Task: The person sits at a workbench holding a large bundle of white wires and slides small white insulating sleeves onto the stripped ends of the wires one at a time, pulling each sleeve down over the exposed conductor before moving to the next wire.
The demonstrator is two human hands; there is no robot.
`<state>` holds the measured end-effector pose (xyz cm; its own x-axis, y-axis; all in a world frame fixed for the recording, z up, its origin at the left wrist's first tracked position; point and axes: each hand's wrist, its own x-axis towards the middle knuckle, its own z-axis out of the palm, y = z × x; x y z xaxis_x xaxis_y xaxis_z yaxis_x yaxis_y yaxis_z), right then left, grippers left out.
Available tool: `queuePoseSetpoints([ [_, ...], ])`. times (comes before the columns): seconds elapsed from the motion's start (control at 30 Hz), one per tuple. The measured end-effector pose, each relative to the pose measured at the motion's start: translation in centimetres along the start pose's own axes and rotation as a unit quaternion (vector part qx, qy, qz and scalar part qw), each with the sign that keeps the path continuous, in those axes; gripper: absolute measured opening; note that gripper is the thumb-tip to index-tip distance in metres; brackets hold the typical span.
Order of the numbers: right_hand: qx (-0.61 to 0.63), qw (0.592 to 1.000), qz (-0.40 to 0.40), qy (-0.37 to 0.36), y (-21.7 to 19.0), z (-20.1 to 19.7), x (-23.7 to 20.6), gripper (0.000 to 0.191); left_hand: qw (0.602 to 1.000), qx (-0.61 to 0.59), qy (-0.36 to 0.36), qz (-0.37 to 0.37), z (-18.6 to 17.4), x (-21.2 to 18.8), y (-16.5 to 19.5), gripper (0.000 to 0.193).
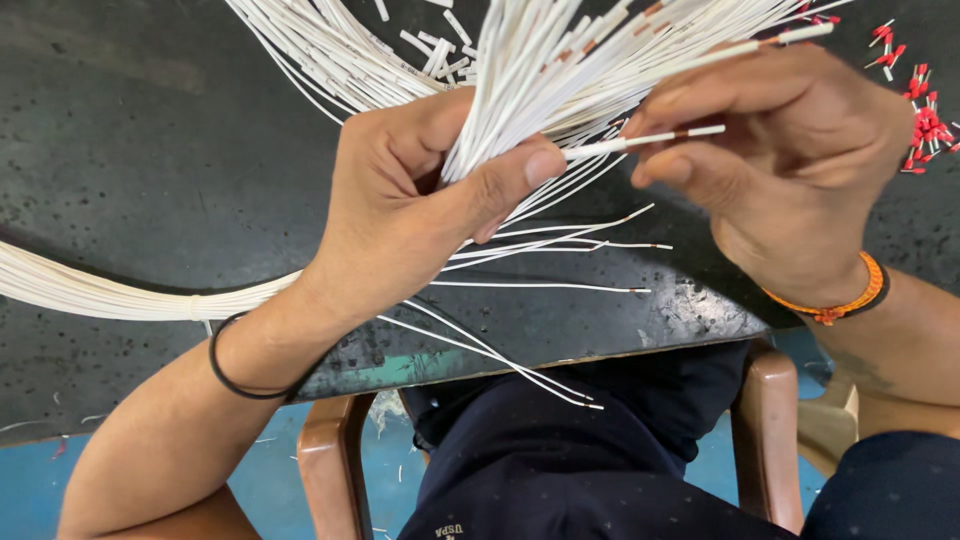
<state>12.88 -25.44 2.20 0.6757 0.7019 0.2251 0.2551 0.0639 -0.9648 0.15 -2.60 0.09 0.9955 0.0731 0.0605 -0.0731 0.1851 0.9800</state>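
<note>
My left hand (400, 200) grips a thick bundle of thin white wires (530, 70) that fans upward over a dark tabletop (130, 150). The wire ends are stripped, showing short copper tips. My right hand (790, 160) sits just to the right of the bundle and pinches a single white wire (650, 138) between thumb and fingers, its bare tip pointing right. Several loose white wires (540, 285) trail from under my left hand toward the table's near edge. The bundle's tail (100, 295) runs off to the left.
A small pile of red ferrules (925, 125) lies at the table's right edge. Short white cut pieces (435, 45) are scattered at the top. A brown chair's arms (765, 430) and my dark trousers show below the table, above a blue floor.
</note>
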Motion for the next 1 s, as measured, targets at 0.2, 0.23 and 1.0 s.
queuePoseSetpoints([
  [0.2, -0.052, 0.998, 0.009, -0.025, -0.1, 0.2, -0.2, 0.013, 1.000, 0.015, -0.007, -0.008, 0.1, 0.0, 0.0, 0.020],
  [0.23, -0.058, 0.998, 0.002, -0.028, -0.1, 0.3, -0.3, 0.013, 1.000, 0.014, -0.010, -0.009, 0.1, 0.0, 0.0, 0.020],
  [1.0, 0.062, 0.996, -0.060, -0.008, 1.1, -0.2, -0.7, 0.013, 0.990, -0.084, 0.051, 0.103, -3.5, 0.0, -0.3, 0.022],
])
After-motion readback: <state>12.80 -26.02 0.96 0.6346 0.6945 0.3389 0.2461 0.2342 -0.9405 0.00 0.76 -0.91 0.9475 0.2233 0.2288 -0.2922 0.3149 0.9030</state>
